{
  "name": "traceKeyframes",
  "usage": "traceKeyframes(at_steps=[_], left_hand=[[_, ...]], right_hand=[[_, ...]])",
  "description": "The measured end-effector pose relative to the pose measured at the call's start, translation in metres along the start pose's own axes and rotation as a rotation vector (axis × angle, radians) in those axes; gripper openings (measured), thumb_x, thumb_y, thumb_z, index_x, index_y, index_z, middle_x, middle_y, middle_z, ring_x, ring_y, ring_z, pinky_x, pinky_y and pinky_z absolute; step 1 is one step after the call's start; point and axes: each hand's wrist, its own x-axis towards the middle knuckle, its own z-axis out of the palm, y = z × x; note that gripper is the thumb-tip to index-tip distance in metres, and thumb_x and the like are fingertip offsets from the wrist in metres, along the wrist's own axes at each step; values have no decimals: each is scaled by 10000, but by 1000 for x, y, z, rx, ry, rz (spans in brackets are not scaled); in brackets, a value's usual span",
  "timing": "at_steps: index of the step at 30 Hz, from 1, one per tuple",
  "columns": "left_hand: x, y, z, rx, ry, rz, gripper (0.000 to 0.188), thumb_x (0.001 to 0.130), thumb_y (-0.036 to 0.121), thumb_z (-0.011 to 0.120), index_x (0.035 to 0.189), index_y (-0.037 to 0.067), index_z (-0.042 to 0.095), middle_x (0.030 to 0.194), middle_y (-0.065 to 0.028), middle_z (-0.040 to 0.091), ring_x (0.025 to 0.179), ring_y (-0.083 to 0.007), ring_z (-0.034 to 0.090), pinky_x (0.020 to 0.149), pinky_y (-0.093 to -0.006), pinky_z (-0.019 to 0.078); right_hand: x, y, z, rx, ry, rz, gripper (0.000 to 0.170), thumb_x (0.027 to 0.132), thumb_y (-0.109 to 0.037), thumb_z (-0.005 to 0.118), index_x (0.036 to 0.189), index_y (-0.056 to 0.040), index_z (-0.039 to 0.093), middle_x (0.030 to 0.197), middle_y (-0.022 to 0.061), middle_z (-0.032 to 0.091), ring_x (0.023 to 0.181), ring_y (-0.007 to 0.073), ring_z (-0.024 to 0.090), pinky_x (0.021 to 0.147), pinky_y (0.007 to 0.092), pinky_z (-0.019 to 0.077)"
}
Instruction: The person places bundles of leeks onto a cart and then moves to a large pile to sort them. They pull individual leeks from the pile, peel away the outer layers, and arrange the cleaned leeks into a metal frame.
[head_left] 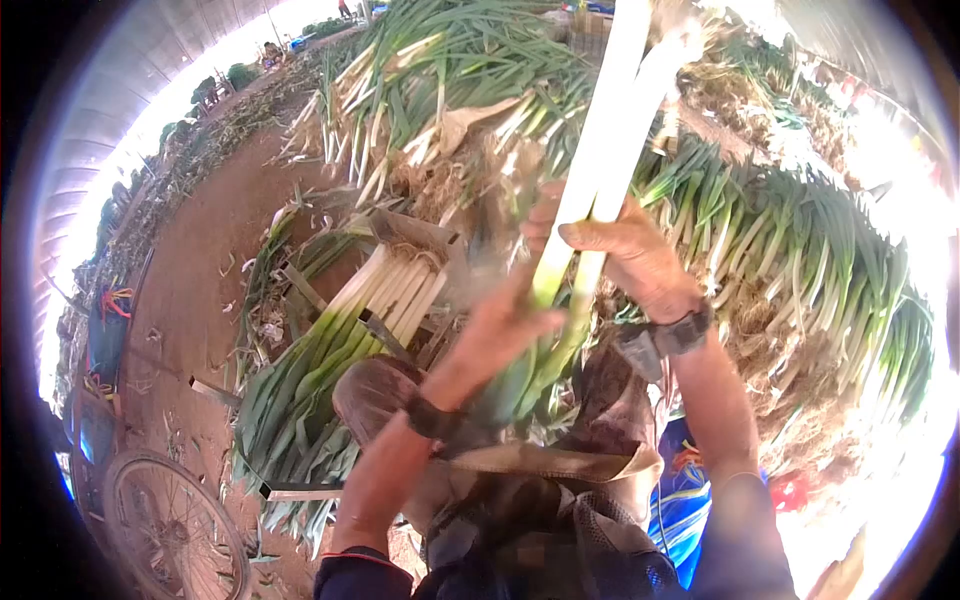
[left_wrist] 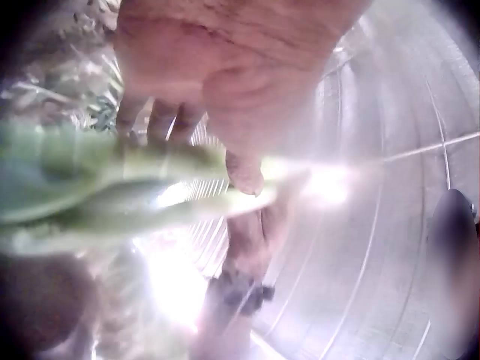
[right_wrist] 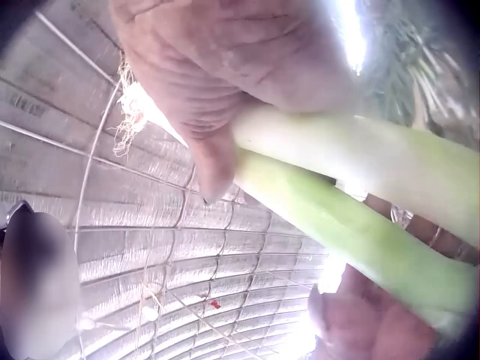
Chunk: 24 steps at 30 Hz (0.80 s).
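Two leeks [head_left: 600, 150], with long white shafts and green leaves, stand slanted in front of the body with their root ends up. My right hand [head_left: 640, 255] grips both around the shafts, thumb across the front; the right wrist view shows the pale green shafts [right_wrist: 322, 210] running out of that grip. Lower on the leeks is my left hand [head_left: 500, 310], blurred, its thumb held out and its fingers passing behind the stalks. In the left wrist view its palm [left_wrist: 232, 60] faces the green leaves [left_wrist: 67, 180], fingers fairly straight and partly hidden.
A crate of trimmed leeks [head_left: 385, 290] stands at the left by the knee. Heaped leeks [head_left: 450, 80] lie ahead, and a long row of leeks [head_left: 800, 240] with dirty roots is at the right. A bicycle wheel [head_left: 175, 530] is at lower left.
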Motion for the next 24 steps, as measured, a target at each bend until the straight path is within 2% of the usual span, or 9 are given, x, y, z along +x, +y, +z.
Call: traceKeyframes(at_steps=[2,4,10,12,15,17,21,23,24], left_hand=[[-3,3,11,-82,6,-55,606,943,294,666,1399,-15,413,1269,-186,594,1107,-244,630,916,-435,552],[-1,-13,14,-406,-80,-135,536,982,273,617,1399,-4,424,1263,-162,599,1164,-232,606,970,-410,525],[-11,-21,8,-271,-153,-153,477,980,292,624,1342,6,506,1266,-128,618,1160,-202,605,1024,-355,482],[-16,-20,10,-295,-186,-198,469,976,293,631,1329,3,523,1269,-132,619,1148,-203,610,1017,-359,487],[-15,-33,12,-349,-281,-186,461,954,285,662,1303,2,559,1233,-131,643,1039,-207,654,963,-365,521],[-15,-32,20,-532,-253,-183,399,904,207,716,1230,4,608,1093,-72,679,981,-135,639,893,-302,517],[-12,-16,38,-459,-129,-190,325,875,136,726,1156,-2,640,1030,-79,698,942,-146,662,871,-300,528],[-12,-19,42,-462,-180,-219,254,870,87,710,1098,-14,662,967,-84,713,900,-156,680,845,-297,538],[-13,-17,45,-449,-178,-218,214,881,74,690,1072,-23,671,948,-92,721,888,-161,688,839,-304,546]], right_hand=[[6,19,3,100,3,-39,617,855,-177,762,1371,26,493,1237,218,630,1129,341,644,1016,467,520],[4,30,2,117,35,-58,609,874,-183,745,1382,26,482,1245,217,626,1131,336,642,1008,461,526],[-4,34,10,96,144,-83,579,960,-231,650,1430,19,422,1283,215,604,1137,323,639,958,437,554],[-5,31,11,18,184,-71,560,900,-373,706,1244,44,560,1231,229,632,1139,282,639,1002,407,537],[-11,35,13,30,191,0,540,916,-372,692,1238,41,560,1196,210,652,1106,268,656,976,386,552],[-15,37,16,34,204,-24,558,932,-384,669,1263,46,538,1173,196,665,1082,263,667,953,382,563],[-15,26,15,-218,239,-65,620,963,-357,633,1400,23,412,1139,198,665,1096,250,656,913,400,571],[-1,15,-4,-578,465,-488,736,982,-341,599,1505,22,230,957,145,680,874,212,691,734,350,598],[-2,1,-19,-800,532,-263,836,986,-371,578,1541,18,90,754,61,632,601,167,619,528,311,547]])
